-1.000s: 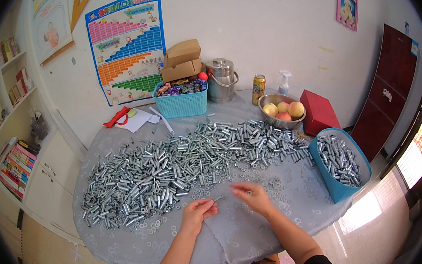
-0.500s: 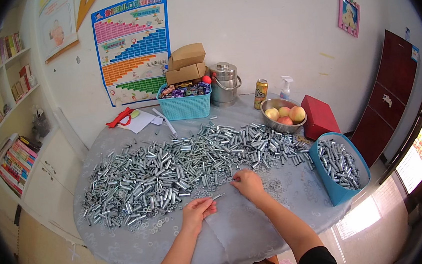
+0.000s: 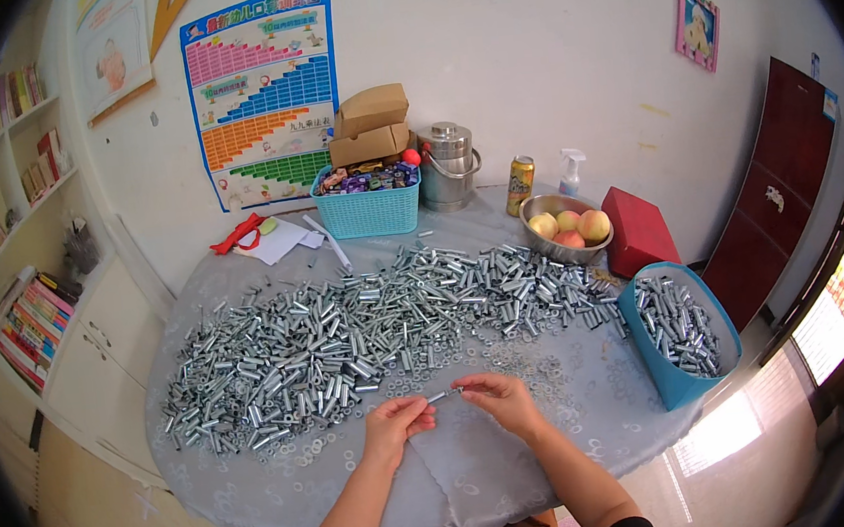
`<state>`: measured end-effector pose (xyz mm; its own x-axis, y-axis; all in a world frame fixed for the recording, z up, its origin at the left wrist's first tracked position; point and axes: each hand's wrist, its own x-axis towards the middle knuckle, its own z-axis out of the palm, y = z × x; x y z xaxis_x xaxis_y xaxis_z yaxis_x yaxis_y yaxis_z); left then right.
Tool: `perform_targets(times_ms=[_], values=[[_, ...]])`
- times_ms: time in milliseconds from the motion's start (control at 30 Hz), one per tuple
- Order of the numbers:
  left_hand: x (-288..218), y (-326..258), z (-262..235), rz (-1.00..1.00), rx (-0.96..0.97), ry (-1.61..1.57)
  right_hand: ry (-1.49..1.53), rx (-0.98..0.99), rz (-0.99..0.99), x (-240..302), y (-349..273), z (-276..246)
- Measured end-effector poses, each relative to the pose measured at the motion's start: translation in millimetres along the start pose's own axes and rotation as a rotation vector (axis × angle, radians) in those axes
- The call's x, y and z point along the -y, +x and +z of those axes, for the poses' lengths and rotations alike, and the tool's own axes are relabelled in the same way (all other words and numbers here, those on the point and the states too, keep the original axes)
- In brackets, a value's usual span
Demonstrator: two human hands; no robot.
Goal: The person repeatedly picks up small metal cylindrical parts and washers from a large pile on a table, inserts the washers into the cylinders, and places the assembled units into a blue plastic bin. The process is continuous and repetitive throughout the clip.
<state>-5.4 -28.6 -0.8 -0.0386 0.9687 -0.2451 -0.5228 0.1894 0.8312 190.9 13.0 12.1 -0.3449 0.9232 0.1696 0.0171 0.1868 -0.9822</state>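
Observation:
Between the finger and thumb of my left hand (image 3: 394, 430) is a thin metal bolt (image 3: 438, 398), its end pointing right. My right hand (image 3: 505, 403) pinches a small metal washer (image 3: 458, 390) at the bolt's free end; whether the washer is around the bolt or only touching it is too small to tell. Beyond both hands spreads a wide heap of silvery metal sleeves and bolts (image 3: 318, 333). Loose washers (image 3: 543, 378) lie scattered along its near side, close to my right hand.
A blue bin (image 3: 667, 367) of metal sleeves stands at the table's right. Behind the heap are a turquoise basket (image 3: 368, 215), a steel pot (image 3: 449, 176), a drink can (image 3: 521, 187), a spray bottle (image 3: 571, 172), a bowl of fruit (image 3: 541, 243) and a red box (image 3: 638, 230).
My right hand has come back from the washers at the heap's near edge to the bolt's tip, bringing a washer. The left hand has stayed nearly still with the bolt.

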Motion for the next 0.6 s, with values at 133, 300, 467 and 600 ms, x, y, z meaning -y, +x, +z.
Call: perform_targets(times_ms=[133,300,467,600], values=[[-1.8,-1.1,-1.2,-0.009,0.026,0.027,-0.136,0.026,-0.078,5.2,0.3,3.7],[0.1,-2.2,-0.9,-0.030,0.045,0.044,-0.233,-0.008,-0.174,4.8,-1.5,0.7],[1.3,-1.4,-4.8,-0.062,0.056,-0.008,-0.341,0.005,-0.313,7.6,-2.6,-0.4],[-2.2,-4.0,-1.1,-0.047,0.061,0.033,-0.338,-0.003,-0.287,13.5,-5.8,2.6]])
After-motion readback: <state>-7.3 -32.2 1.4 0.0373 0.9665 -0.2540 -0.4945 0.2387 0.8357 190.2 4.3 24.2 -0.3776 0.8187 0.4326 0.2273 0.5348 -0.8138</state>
